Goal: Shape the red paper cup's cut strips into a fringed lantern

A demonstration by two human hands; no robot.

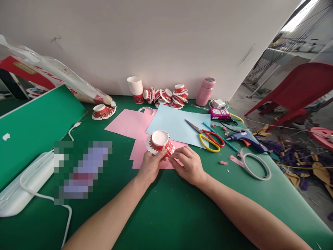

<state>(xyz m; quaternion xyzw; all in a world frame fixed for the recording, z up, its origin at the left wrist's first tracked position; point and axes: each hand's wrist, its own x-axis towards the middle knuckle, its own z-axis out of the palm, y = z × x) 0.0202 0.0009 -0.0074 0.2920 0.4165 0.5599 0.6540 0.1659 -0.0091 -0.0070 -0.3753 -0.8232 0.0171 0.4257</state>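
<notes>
A red and white paper cup (159, 138), its wall cut into strips that fan out around the round white base, is held over pink paper (137, 152). My left hand (151, 165) grips its near edge, thumb on top. At the cup's right edge, the fingers of my right hand (189, 165) are pinched together on one of the strips. Beyond the cup lies a light blue sheet (174, 121). Scissors (208, 137) with red and yellow handles rest on the sheet's right corner, beside a blue pencil (229, 142).
Several similar cut cups (166, 95) are piled by the wall, near stacked paper cups (135, 90) and a pink bottle (205, 92). A blue glue gun (247, 139) and a tape roll (256, 166) lie right. A green laptop (41, 121) stands left.
</notes>
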